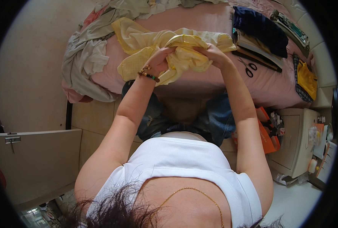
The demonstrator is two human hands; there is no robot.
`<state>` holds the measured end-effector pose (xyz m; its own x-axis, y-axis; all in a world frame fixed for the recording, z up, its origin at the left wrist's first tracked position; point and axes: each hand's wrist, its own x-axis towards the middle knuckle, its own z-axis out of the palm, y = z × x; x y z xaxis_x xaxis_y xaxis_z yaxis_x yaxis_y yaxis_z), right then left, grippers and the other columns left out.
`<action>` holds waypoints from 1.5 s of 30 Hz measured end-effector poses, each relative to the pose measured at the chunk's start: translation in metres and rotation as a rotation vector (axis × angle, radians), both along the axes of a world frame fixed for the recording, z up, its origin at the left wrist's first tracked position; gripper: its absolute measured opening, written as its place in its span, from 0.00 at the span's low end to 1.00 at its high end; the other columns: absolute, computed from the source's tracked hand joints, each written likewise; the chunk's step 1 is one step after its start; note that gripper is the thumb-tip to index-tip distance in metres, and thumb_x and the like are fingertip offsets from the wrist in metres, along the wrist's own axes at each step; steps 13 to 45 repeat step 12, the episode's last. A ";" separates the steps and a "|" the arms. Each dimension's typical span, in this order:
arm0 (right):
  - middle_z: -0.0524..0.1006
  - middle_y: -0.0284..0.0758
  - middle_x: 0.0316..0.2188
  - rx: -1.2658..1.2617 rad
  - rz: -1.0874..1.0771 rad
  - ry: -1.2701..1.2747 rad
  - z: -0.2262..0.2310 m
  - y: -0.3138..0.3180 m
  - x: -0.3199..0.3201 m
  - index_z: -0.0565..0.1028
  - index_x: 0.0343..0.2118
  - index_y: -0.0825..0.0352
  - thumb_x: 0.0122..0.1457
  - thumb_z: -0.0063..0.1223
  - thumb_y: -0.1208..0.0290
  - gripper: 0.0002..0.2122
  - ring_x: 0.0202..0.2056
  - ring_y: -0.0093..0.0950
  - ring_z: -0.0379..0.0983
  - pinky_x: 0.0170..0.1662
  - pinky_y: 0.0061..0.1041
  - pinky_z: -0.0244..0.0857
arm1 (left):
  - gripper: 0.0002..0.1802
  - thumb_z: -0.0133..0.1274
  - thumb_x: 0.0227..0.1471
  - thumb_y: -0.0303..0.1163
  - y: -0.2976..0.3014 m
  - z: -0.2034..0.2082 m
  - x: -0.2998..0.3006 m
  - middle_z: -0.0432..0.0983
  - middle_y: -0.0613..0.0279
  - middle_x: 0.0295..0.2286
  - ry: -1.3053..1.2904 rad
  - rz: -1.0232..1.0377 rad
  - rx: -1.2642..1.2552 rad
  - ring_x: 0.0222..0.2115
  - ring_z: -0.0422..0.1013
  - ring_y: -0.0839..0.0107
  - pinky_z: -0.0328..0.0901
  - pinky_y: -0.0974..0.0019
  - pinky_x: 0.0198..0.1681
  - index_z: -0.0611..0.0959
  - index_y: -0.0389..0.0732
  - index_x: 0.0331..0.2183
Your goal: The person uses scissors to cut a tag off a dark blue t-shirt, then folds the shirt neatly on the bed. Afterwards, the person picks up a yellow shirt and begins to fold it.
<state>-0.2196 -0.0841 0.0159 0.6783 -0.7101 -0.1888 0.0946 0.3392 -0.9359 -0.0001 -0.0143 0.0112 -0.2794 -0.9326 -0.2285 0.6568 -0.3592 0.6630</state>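
A pale yellow shirt (138,41) lies spread over the near edge of the pink bed, its collar part bunched up and lifted between my hands. My left hand (160,60), with a beaded bracelet at the wrist, is closed on the left side of the bunched cloth. On the other side, my right hand (214,54) grips the same cloth near the collar, fingers partly hidden by folds. One sleeve stretches away to the right beneath my right hand. Black-handled scissors (248,69) lie on the bed to the right of my right forearm.
The pink bedsheet (199,87) covers the bed before me. Grey-beige cloth (81,57) is heaped at the left; folded dark clothes (261,32) are stacked at the right, with a yellow folded garment (306,80) beyond. An orange box (266,133) and a cream bedside cabinet (290,140) stand below right.
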 end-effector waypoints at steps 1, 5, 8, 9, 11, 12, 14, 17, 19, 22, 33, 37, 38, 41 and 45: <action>0.76 0.33 0.34 0.000 -0.013 -0.014 -0.001 0.000 0.001 0.73 0.40 0.71 0.52 0.59 0.65 0.17 0.34 0.21 0.73 0.35 0.21 0.69 | 0.19 0.46 0.55 0.32 0.000 -0.004 0.001 0.72 0.56 0.42 0.075 -0.017 0.008 0.41 0.71 0.65 0.67 0.61 0.46 0.70 0.35 0.47; 0.76 0.33 0.35 -0.088 -0.089 -0.002 -0.007 0.004 0.006 0.73 0.42 0.70 0.51 0.60 0.64 0.19 0.35 0.21 0.73 0.38 0.22 0.68 | 0.19 0.44 0.56 0.36 -0.002 -0.011 0.011 0.71 0.56 0.44 0.176 -0.183 -0.037 0.44 0.70 0.64 0.66 0.61 0.47 0.70 0.37 0.48; 0.75 0.31 0.38 -0.289 -0.128 0.044 -0.031 -0.005 0.012 0.70 0.45 0.69 0.50 0.61 0.64 0.22 0.37 0.21 0.72 0.41 0.22 0.67 | 0.21 0.45 0.56 0.38 -0.003 -0.008 0.005 0.71 0.56 0.44 0.238 -0.177 -0.069 0.45 0.69 0.64 0.66 0.60 0.48 0.70 0.38 0.48; 0.74 0.32 0.39 -0.368 -0.152 0.062 -0.043 -0.010 0.015 0.69 0.46 0.69 0.49 0.61 0.64 0.23 0.39 0.21 0.71 0.42 0.22 0.66 | 0.21 0.45 0.56 0.39 -0.001 -0.001 -0.002 0.71 0.57 0.44 0.250 -0.157 -0.064 0.44 0.69 0.64 0.66 0.60 0.48 0.69 0.38 0.49; 0.70 0.35 0.45 -0.408 -0.234 0.133 -0.044 -0.011 0.019 0.63 0.51 0.69 0.50 0.61 0.63 0.28 0.44 0.24 0.68 0.46 0.22 0.64 | 0.23 0.46 0.56 0.40 0.000 0.003 -0.004 0.70 0.57 0.45 0.218 -0.104 -0.057 0.45 0.69 0.63 0.66 0.59 0.48 0.68 0.39 0.50; 0.66 0.39 0.50 -0.368 -0.291 0.186 -0.034 -0.008 0.022 0.58 0.55 0.69 0.51 0.60 0.63 0.32 0.48 0.27 0.65 0.48 0.23 0.62 | 0.24 0.46 0.55 0.40 0.000 0.000 0.000 0.69 0.57 0.46 0.172 -0.069 -0.054 0.46 0.68 0.62 0.65 0.58 0.48 0.67 0.39 0.51; 0.66 0.39 0.50 -0.368 -0.291 0.186 -0.034 -0.008 0.022 0.58 0.55 0.69 0.51 0.60 0.63 0.32 0.48 0.27 0.65 0.48 0.23 0.62 | 0.24 0.46 0.55 0.40 0.000 0.000 0.000 0.69 0.57 0.46 0.172 -0.069 -0.054 0.46 0.68 0.62 0.65 0.58 0.48 0.67 0.39 0.51; 0.66 0.39 0.50 -0.368 -0.291 0.186 -0.034 -0.008 0.022 0.58 0.55 0.69 0.51 0.60 0.63 0.32 0.48 0.27 0.65 0.48 0.23 0.62 | 0.24 0.46 0.55 0.40 0.000 0.000 0.000 0.69 0.57 0.46 0.172 -0.069 -0.054 0.46 0.68 0.62 0.65 0.58 0.48 0.67 0.39 0.51; 0.66 0.39 0.50 -0.368 -0.291 0.186 -0.034 -0.008 0.022 0.58 0.55 0.69 0.51 0.60 0.63 0.32 0.48 0.27 0.65 0.48 0.23 0.62 | 0.24 0.46 0.55 0.40 0.000 0.000 0.000 0.69 0.57 0.46 0.172 -0.069 -0.054 0.46 0.68 0.62 0.65 0.58 0.48 0.67 0.39 0.51; 0.66 0.39 0.50 -0.368 -0.291 0.186 -0.034 -0.008 0.022 0.58 0.55 0.69 0.51 0.60 0.63 0.32 0.48 0.27 0.65 0.48 0.23 0.62 | 0.24 0.46 0.55 0.40 0.000 0.000 0.000 0.69 0.57 0.46 0.172 -0.069 -0.054 0.46 0.68 0.62 0.65 0.58 0.48 0.67 0.39 0.51; 0.66 0.39 0.50 -0.368 -0.291 0.186 -0.034 -0.008 0.022 0.58 0.55 0.69 0.51 0.60 0.63 0.32 0.48 0.27 0.65 0.48 0.23 0.62 | 0.24 0.46 0.55 0.40 0.000 0.000 0.000 0.69 0.57 0.46 0.172 -0.069 -0.054 0.46 0.68 0.62 0.65 0.58 0.48 0.67 0.39 0.51; 0.66 0.39 0.50 -0.368 -0.291 0.186 -0.034 -0.008 0.022 0.58 0.55 0.69 0.51 0.60 0.63 0.32 0.48 0.27 0.65 0.48 0.23 0.62 | 0.24 0.46 0.55 0.40 0.000 0.000 0.000 0.69 0.57 0.46 0.172 -0.069 -0.054 0.46 0.68 0.62 0.65 0.58 0.48 0.67 0.39 0.51; 0.66 0.39 0.50 -0.368 -0.291 0.186 -0.034 -0.008 0.022 0.58 0.55 0.69 0.51 0.60 0.63 0.32 0.48 0.27 0.65 0.48 0.23 0.62 | 0.24 0.46 0.55 0.40 0.000 0.000 0.000 0.69 0.57 0.46 0.172 -0.069 -0.054 0.46 0.68 0.62 0.65 0.58 0.48 0.67 0.39 0.51; 0.66 0.39 0.50 -0.368 -0.291 0.186 -0.034 -0.008 0.022 0.58 0.55 0.69 0.51 0.60 0.63 0.32 0.48 0.27 0.65 0.48 0.23 0.62 | 0.24 0.46 0.55 0.40 0.000 0.000 0.000 0.69 0.57 0.46 0.172 -0.069 -0.054 0.46 0.68 0.62 0.65 0.58 0.48 0.67 0.39 0.51; 0.66 0.39 0.50 -0.368 -0.291 0.186 -0.034 -0.008 0.022 0.58 0.55 0.69 0.51 0.60 0.63 0.32 0.48 0.27 0.65 0.48 0.23 0.62 | 0.24 0.46 0.55 0.40 0.000 0.000 0.000 0.69 0.57 0.46 0.172 -0.069 -0.054 0.46 0.68 0.62 0.65 0.58 0.48 0.67 0.39 0.51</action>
